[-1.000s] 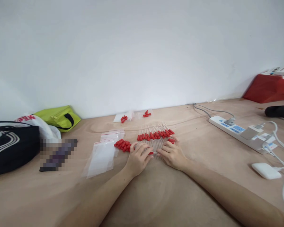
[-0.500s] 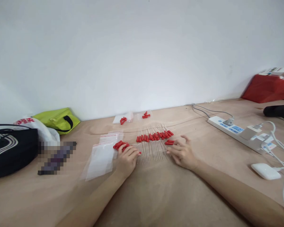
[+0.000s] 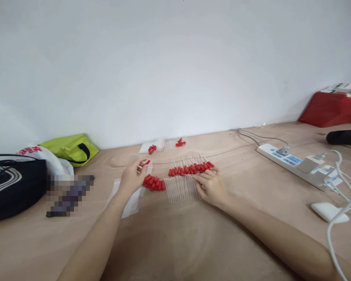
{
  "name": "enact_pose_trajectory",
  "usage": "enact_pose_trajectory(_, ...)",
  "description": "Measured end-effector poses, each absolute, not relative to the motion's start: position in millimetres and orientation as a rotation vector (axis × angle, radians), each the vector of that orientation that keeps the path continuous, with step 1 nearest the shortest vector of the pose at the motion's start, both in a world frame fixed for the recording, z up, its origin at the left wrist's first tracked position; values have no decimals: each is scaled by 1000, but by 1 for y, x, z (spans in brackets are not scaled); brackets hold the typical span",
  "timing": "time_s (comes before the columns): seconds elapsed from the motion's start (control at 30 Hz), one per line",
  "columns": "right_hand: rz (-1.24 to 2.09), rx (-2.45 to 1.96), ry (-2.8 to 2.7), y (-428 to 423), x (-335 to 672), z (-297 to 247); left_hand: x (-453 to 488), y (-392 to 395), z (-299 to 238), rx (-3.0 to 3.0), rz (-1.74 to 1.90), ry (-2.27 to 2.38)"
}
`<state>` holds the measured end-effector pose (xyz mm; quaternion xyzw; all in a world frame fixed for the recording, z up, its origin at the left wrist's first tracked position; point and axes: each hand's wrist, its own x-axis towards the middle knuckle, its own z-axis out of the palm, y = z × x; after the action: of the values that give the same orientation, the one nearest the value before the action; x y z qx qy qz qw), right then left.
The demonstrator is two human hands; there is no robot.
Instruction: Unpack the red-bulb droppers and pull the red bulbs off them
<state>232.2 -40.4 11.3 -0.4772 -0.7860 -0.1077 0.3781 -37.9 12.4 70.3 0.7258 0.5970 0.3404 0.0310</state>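
Pinching one red cap (image 3: 148, 162) in left hand (image 3: 132, 176) above zip bags (image 3: 131, 201); flat, open right hand (image 3: 211, 186) on clear tubes (image 3: 179, 188); red caps (image 3: 152, 148) inside far bags (image 3: 160, 143); bare table (image 3: 193, 234) in front.

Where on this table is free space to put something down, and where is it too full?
Bare wood lies between the forearms, and between the right hand and the power strip. It is crowded around the left hand: plastic bags, red caps, glass tubes.
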Motion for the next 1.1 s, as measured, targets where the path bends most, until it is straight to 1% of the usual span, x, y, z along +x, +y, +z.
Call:
enact_pose_trajectory(0.17, -316, -1208, -2052, -37, 214, 9, -75, 30, 76, 1962, 984, 2068)
enact_pose_trajectory(0.4, -348, -1235, -2135, -39, 208, 5, -85, 34, 48, 1799, 817, 2015)
enact_pose_trajectory(0.6, -299, -1239, -2238, -42, 207, 8, -81, 35, 40, 1818, 718, 1973)
enact_pose_trajectory(0.83, -246, -1231, -2311, -41, 210, 10, -81, 32, 44, 1887, 634, 1991)
enact_pose_trajectory(1.03, -297, -1261, -2165, -43, 219, 8, -71, 27, 55, 1958, 673, 2097)
enact_pose_trajectory(1.1, -314, -1271, -2111, -45, 229, 6, -59, 24, 57, 2062, 722, 2087)
